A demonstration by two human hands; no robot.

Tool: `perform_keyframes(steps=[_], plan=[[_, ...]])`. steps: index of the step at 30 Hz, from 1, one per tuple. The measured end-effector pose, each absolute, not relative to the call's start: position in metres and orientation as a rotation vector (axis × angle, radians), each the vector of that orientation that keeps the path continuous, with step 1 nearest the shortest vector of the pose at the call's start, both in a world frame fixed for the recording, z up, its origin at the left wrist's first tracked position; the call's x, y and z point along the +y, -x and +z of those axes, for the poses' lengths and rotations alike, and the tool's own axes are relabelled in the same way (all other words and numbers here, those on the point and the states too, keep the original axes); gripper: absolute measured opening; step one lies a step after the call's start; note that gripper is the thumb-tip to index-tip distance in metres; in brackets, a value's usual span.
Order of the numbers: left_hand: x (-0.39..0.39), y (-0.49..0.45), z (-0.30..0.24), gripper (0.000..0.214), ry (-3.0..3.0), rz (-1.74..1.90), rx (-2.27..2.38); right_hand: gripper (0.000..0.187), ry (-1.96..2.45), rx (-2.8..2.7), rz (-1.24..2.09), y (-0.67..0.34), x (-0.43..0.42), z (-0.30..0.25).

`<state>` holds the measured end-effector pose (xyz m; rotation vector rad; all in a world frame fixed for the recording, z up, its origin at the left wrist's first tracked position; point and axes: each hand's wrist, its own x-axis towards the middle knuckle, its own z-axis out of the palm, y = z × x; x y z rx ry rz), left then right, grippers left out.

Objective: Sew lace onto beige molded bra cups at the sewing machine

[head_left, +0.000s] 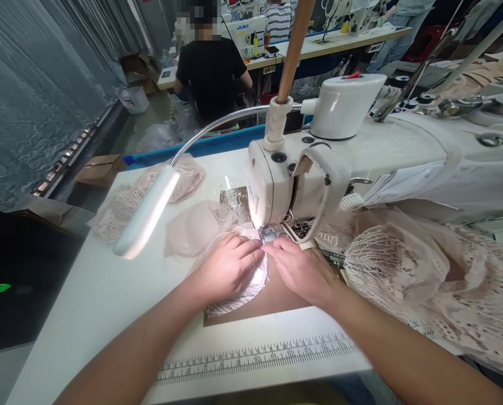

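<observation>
Under the needle of a white sewing machine point(272, 191) lies a pale pink lace piece point(251, 289) with a curved edge. My left hand point(230, 261) is on top of it, fingers bent together and pressing the lace close to the presser foot point(264, 232). From the other side, my right hand point(299, 267) pinches the fabric's edge just in front of the foot. Its fingertips almost meet those of my left hand. A sheer cup-shaped part point(194, 228) of pale fabric spreads behind my left hand. Dark-handled scissors point(333, 257) lie partly hidden beyond my right hand.
A lit lamp point(148, 211) on a flexible neck hangs over the table's left side. More lace point(187, 177) lies behind it. A large lace heap point(436, 270) covers the right side. A printed ruler point(255, 357) runs along the front edge. A person in black point(211, 73) sits beyond.
</observation>
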<state>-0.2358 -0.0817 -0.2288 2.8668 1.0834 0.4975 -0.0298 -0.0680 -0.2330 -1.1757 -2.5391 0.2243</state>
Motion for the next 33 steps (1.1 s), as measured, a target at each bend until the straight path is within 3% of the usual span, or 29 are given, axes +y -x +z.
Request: perform_keyframes(steps=[13,33], plan=[[-0.076,0.237,-0.233,0.035,-2.838,0.478,1.124,0.031,1.229,-2.516,0.117,0.034,-0.067,-0.237],[-0.067,0.249,-0.227,0.040,-2.792,0.382,1.227,0.037,1.214,-2.517,0.245,0.031,-0.065,-0.237]])
